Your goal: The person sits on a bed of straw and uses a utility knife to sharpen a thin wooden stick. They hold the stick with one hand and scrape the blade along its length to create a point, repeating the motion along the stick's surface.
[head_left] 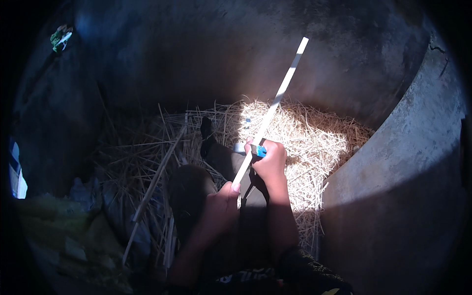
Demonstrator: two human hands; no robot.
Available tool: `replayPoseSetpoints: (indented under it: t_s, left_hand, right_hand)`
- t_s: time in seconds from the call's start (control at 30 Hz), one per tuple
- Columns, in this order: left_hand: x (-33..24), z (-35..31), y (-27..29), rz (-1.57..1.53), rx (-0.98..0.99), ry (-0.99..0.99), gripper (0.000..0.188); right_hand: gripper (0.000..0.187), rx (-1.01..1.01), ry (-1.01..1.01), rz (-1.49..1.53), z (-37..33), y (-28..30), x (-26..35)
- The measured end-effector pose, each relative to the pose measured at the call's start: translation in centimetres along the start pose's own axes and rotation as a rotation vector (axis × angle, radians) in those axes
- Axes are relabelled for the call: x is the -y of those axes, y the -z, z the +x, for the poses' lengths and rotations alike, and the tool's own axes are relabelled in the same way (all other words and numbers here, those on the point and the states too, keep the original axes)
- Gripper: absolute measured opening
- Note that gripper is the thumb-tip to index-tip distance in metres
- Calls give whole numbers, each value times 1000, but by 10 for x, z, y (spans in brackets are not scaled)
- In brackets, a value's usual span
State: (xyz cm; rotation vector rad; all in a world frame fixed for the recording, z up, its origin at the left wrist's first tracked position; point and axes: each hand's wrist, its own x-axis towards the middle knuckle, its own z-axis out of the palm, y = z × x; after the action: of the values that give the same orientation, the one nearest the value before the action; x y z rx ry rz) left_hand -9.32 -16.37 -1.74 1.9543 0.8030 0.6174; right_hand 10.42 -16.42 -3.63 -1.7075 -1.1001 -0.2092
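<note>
A long pale strip of split wood or bamboo (281,91) runs slantwise upward in front of me, its far end raised toward the wall. My left hand (223,199) is closed around its lower end, thumb along the strip. Higher up, my right hand (272,160) grips a knife-like tool with a blue part (261,151) against the strip. A grey piece, perhaps its blade, shows left of the strip; fingers hide the rest of the tool. My bent knee (191,182) is beside the left hand, in shadow.
Pale shavings (314,142) are heaped beyond and right of my hands, brightly sunlit. Longer strips (160,172) lie at the left in shadow. A curved grey wall (196,59) encloses the place. Yellowish-green sacking (64,226) lies at the lower left.
</note>
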Motion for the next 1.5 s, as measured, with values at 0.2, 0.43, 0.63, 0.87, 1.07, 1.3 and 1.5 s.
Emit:
replayPoseSetpoints:
  t_s: [0.2, 0.43, 0.63, 0.87, 1.07, 1.3, 1.5]
  left_hand:
    - [4, 2, 3, 22, -63, 9, 36]
    - [10, 9, -1, -98, -165, -95, 32]
    - [21, 16, -5, -140, -228, -48, 30]
    - [17, 23, -7, -156, -246, 19, 32]
    - [14, -10, -12, -1, -6, -4, 41]
    - [15, -6, -5, -236, 27, 30, 39]
    - [16, -4, -7, -267, 12, -16, 39]
  right_hand:
    - [11, -8, 128, -233, 18, -15, -19]
    - [16, -20, 295, -349, 46, -12, -21]
    - [9, -71, 393, -303, 57, -38, -27]
    - [15, -55, 39, -137, 98, -67, -71]
    - [38, -329, -199, -189, 180, 25, -120]
    - [30, -264, -114, -322, 120, 67, -44]
    - [10, -20, 410, -456, 71, 51, -27]
